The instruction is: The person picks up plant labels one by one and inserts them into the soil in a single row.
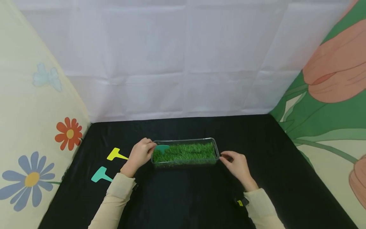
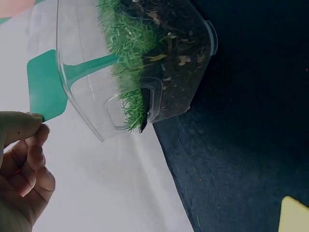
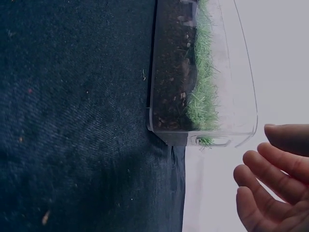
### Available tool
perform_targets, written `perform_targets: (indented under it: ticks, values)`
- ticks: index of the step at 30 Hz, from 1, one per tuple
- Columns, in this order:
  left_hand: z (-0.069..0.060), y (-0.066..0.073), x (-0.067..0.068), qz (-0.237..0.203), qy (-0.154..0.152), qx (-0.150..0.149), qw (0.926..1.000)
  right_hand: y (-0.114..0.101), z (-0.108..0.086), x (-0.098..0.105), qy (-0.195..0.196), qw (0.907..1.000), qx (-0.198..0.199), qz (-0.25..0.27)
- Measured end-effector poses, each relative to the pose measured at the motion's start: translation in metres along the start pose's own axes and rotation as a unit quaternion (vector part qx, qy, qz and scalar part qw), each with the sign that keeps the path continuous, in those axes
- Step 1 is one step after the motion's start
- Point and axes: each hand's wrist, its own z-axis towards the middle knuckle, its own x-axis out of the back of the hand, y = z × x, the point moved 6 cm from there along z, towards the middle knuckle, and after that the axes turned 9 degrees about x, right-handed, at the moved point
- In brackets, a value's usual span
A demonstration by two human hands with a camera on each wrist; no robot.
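Observation:
A clear plastic box (image 1: 183, 163) holds dark soil and green grass (image 1: 188, 152). My left hand (image 1: 142, 152) is at the box's left end; in the left wrist view, its thumb and index finger (image 2: 21, 164) pinch a corner of a teal T-shaped tag (image 2: 47, 86), whose narrow stem reaches into the grass. At the box's right end is my right hand (image 1: 235, 163), holding nothing. The right wrist view shows its fingers (image 3: 277, 179) relaxed and slightly bent, close to the box's end wall (image 3: 212, 139).
On the black cloth (image 1: 183, 197) to the left lie a yellow T-shaped tag (image 1: 115, 154) and a teal one (image 1: 100, 174). A bit of yellow shows beside my left wrist. A white sheet (image 1: 183, 63) hangs behind, with flower-patterned cloths at both sides.

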Motion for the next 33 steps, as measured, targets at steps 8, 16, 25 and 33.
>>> perform_targets:
  ticks: [8, 16, 25, 33]
  values:
    - [-0.0055, -0.0017, -0.0069, 0.002, 0.009, 0.004, 0.9999, -0.0009, -0.0035, -0.0011, 0.007, 1.0000, 0.006, -0.001]
    - [-0.0050, -0.0030, -0.0078, -0.005, 0.018, 0.007, 0.9998, -0.0011, -0.0042, -0.0020, 0.011, 0.9999, 0.010, -0.002]
    - [-0.0056, -0.0057, -0.0069, 0.002, 0.010, 0.032, 0.9994, -0.0016, -0.0066, -0.0041, 0.016, 0.9998, 0.010, 0.006]
    - [-0.0081, -0.0087, -0.0021, -0.024, 0.030, 0.030, 0.9988, 0.0017, -0.0056, -0.0039, 0.010, 0.9999, -0.009, 0.006]
